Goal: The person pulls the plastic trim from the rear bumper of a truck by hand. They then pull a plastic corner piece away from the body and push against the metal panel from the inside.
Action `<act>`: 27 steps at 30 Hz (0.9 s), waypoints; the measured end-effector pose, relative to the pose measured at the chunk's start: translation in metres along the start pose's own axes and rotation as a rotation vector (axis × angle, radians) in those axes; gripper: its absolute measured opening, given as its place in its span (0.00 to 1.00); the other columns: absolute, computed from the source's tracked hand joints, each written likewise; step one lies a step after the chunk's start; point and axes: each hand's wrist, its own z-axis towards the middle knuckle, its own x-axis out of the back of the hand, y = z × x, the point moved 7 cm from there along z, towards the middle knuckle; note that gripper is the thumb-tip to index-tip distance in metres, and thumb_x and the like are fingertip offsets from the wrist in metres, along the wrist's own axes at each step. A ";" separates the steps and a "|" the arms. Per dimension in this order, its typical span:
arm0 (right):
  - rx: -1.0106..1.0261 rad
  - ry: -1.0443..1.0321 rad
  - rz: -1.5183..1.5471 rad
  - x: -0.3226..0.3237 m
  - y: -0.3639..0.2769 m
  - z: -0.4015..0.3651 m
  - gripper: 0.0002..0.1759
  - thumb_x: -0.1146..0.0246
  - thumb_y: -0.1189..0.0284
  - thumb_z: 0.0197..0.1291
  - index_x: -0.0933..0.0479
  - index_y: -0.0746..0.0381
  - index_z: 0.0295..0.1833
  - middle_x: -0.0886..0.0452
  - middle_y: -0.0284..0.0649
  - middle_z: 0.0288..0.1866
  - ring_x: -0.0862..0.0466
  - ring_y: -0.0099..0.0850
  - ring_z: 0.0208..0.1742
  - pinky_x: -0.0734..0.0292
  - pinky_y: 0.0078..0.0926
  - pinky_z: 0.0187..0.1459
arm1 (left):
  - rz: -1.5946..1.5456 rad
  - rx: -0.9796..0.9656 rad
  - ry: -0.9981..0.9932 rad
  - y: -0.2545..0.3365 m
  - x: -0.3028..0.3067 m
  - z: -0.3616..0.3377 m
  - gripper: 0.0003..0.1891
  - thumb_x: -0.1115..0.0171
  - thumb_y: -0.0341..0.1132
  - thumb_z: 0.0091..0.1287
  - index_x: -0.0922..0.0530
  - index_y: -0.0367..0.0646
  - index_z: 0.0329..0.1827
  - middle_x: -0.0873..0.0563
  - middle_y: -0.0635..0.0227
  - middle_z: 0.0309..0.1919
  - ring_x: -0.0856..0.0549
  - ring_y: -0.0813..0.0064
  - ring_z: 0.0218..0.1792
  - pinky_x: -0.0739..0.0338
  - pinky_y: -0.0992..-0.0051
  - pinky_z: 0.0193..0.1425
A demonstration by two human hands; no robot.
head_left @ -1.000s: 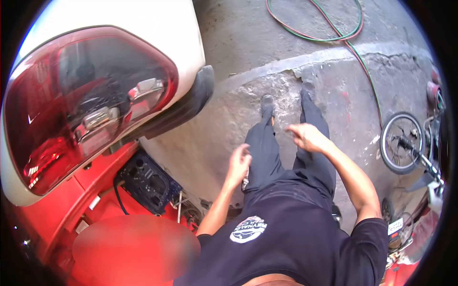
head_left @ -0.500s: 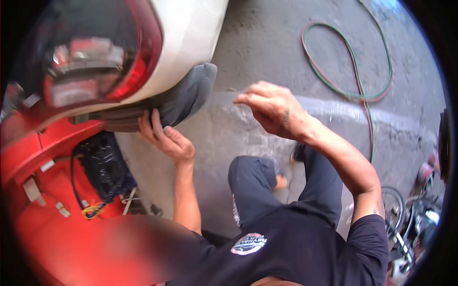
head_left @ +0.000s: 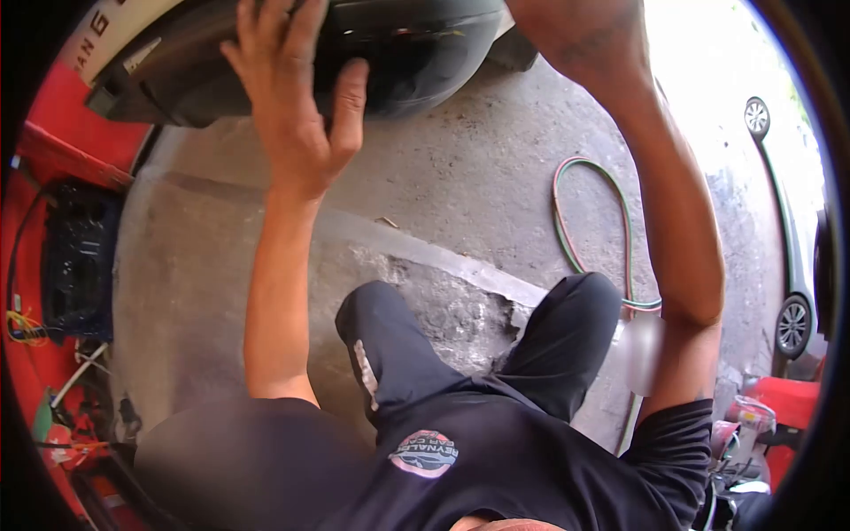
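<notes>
My left hand [head_left: 301, 106] is spread against a dark bumper [head_left: 212, 80] at the back of a white vehicle, fingers stretched apart and thumb out. Part of its fingertips runs past the top edge of the view. Across from it, my right hand [head_left: 584, 40] is raised near the bumper's rounded end. Only its back and wrist show; the fingers lie outside the picture, so their grip is hidden. Lettering marks the white panel [head_left: 97, 40] above the bumper.
A red and green hose [head_left: 567, 230] loops over the concrete floor [head_left: 434, 168]. On the left, a black plastic part [head_left: 81, 257] and loose wires [head_left: 31, 327] lie by a red surface. A dark car [head_left: 779, 230] stands far right, above red equipment [head_left: 784, 400].
My view has swung toward the bumper. My left hand has gone from fingers bent at the bumper's underside to spread against it. My right hand has moved up toward the bumper's end.
</notes>
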 end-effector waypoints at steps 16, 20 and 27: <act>0.329 -0.737 -0.346 -0.096 -0.033 -0.003 0.16 0.35 0.78 0.69 0.21 0.73 0.60 0.15 0.55 0.63 0.19 0.56 0.68 0.22 0.51 0.69 | -0.888 1.490 -0.434 0.087 -0.111 -0.429 0.11 0.41 0.29 0.73 0.15 0.36 0.53 0.13 0.51 0.54 0.13 0.50 0.54 0.19 0.59 0.59; 0.372 -0.860 -0.447 -0.093 -0.029 0.007 0.24 0.47 0.63 0.78 0.22 0.76 0.58 0.13 0.58 0.52 0.11 0.54 0.51 0.15 0.49 0.59 | -0.895 1.491 -0.334 0.097 -0.151 -0.456 0.10 0.41 0.32 0.74 0.14 0.41 0.49 0.09 0.51 0.41 0.11 0.45 0.45 0.17 0.52 0.51; 0.788 -0.633 -1.167 -0.026 -0.024 -0.003 0.31 0.21 0.53 0.57 0.19 0.67 0.54 0.12 0.44 0.49 0.10 0.37 0.44 0.13 0.33 0.48 | -0.946 1.693 -0.285 0.065 -0.222 -0.506 0.12 0.43 0.36 0.76 0.13 0.42 0.51 0.09 0.49 0.41 0.10 0.45 0.46 0.16 0.53 0.51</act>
